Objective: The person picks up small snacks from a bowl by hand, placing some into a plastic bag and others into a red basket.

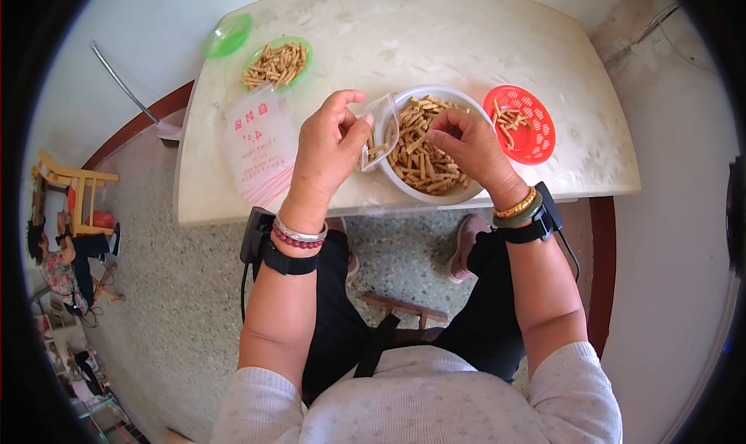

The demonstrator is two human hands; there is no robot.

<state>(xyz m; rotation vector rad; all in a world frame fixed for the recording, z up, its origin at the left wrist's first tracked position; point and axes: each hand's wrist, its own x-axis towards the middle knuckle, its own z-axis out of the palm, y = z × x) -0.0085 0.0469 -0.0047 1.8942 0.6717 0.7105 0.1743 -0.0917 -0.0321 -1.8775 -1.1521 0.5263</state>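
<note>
My left hand (330,142) pinches the edge of a small clear plastic bag (391,127) at the left rim of a white bowl (464,196). A few short brown sticks (375,149) lie inside the bag. The bowl is filled with many more brown stick-shaped pieces (427,166). Over its right side, my right hand (475,150) has thumb and forefinger pressed together; whatever is between them is hidden among the sticks.
Right of the bowl, a red basket (544,145) holds several sticks. A green plate (308,59) of sticks and a green lid-like dish (228,36) are at the back left. Printed plastic bags (260,145) lie nearer on the table (373,32). Another person (66,269) sits far left.
</note>
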